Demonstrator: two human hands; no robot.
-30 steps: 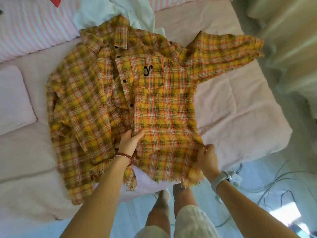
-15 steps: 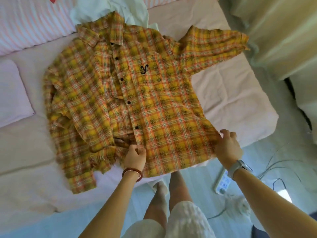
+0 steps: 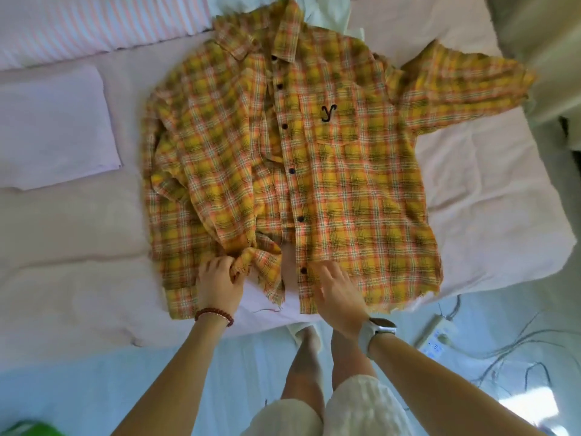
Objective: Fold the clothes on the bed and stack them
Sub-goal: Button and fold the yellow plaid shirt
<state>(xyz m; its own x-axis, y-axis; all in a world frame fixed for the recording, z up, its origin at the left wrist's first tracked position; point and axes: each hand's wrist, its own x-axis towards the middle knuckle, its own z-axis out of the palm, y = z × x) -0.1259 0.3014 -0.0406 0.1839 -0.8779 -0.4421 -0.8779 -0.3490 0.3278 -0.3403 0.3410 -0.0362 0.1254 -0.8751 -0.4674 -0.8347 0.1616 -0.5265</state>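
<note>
Left fingers [image 3: 224, 268] pinch shirt [image 3: 345, 190] hem.

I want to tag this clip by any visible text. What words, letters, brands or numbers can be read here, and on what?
"y": one dark embroidered letter on the chest pocket of the plaid shirt, at.
Power strip on the floor: bluish markings, too small and blurred to read.
Watch on the right wrist: no readable text shows.
Nothing else carries readable text.
</note>
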